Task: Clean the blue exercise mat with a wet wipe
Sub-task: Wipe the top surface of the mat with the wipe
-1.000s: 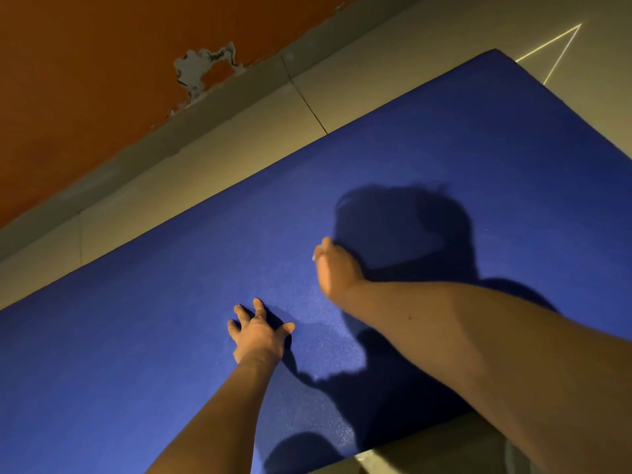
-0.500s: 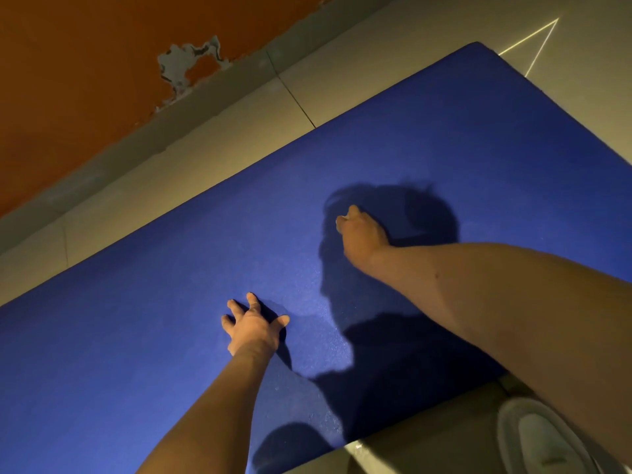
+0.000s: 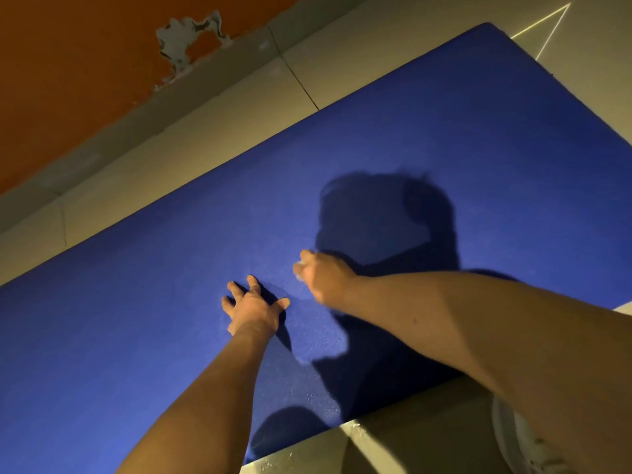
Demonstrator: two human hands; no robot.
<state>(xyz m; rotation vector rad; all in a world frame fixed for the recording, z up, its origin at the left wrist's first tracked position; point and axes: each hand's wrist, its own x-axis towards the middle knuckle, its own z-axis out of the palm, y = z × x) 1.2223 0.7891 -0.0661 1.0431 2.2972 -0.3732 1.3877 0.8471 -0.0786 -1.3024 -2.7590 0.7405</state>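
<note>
Blue mat (image 3: 444, 131): left hand (image 3: 254, 309) splayed flat on it; right hand (image 3: 325, 278) clenching wipe (image 3: 300, 269).

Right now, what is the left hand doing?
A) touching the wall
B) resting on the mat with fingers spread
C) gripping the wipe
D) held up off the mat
B: the left hand lies with fingers spread on the mat, while the right hand grips the wipe.

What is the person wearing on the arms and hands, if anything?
Nothing that shows: both forearms are bare, no sleeves. The left hand and right hand have no gloves; neither wrist has a watch or band. The right hand is blurred, so rings there are uncertain.
</note>
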